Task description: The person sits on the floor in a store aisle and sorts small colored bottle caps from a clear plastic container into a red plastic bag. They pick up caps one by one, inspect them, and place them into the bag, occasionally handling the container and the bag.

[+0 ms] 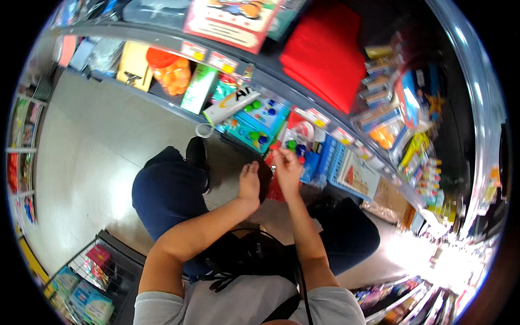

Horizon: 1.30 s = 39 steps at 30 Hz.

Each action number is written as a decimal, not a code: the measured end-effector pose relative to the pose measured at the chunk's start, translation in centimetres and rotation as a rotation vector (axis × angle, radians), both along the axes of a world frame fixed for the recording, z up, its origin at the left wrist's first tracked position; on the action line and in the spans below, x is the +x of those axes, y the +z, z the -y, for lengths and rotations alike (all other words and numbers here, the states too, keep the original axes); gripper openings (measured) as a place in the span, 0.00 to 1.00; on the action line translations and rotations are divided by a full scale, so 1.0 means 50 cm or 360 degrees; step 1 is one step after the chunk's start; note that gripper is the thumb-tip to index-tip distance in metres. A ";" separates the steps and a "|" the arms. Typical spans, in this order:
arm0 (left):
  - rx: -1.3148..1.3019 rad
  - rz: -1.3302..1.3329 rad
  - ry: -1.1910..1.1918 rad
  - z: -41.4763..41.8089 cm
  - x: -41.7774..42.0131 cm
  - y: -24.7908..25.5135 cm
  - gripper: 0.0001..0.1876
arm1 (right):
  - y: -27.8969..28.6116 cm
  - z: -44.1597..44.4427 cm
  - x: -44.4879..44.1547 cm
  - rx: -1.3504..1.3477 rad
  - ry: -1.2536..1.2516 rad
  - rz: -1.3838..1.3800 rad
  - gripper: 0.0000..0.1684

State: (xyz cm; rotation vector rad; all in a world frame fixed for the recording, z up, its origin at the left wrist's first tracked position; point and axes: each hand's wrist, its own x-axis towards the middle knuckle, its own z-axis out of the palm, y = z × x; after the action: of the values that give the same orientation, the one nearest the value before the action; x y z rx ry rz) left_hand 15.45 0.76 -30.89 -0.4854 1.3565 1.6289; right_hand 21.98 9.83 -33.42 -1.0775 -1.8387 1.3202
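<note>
My right hand (287, 170) reaches to the low shelf with its fingers bent over a red package (277, 189) that carries round green, blue and red pieces. Its fingertips are at a small red piece (275, 145); whether they grip it is blurred. My left hand (249, 183) is just to the left, fingers close together, beside a dark brown rounded shape (265, 178) that I cannot identify. Beyond it are teal packs (248, 136) with similar coloured pieces. A white tube-shaped pack (231, 105) bearing writing lies across them, near a pale ring (204, 130).
A dark shelf edge (162, 44) with price tags runs above the low shelf. Red folded fabric (325, 53) lies on the upper shelf. Along the low shelf are an orange jar (168, 71), a clipboard (136, 65) and a blue basket (339, 166). A wire basket (97, 268) with packets stands behind left.
</note>
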 end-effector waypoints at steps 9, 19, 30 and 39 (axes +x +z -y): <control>0.0216 0.0244 -0.0448 0.030 0.056 -0.009 0.10 | 0.074 0.122 0.136 0.0139 -0.0050 0.0094 0.10; 0.0296 0.0117 -0.0873 0.045 0.093 0.023 0.13 | 0.054 0.091 0.241 -0.1452 -0.0507 -0.1059 0.10; 0.0240 0.0245 -0.0694 0.029 0.071 0.002 0.12 | 0.089 0.095 0.246 -0.1597 -0.0260 -0.0898 0.12; 0.0482 0.0354 -0.0896 0.036 0.065 0.011 0.11 | 0.109 0.118 0.189 -0.0796 -0.0205 -0.0180 0.14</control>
State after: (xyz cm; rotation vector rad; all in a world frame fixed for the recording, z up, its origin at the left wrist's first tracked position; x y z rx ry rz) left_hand 18.68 -1.03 -30.34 -0.0826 0.9451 1.2369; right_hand 31.43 3.95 -27.98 -1.3139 -1.3614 1.7728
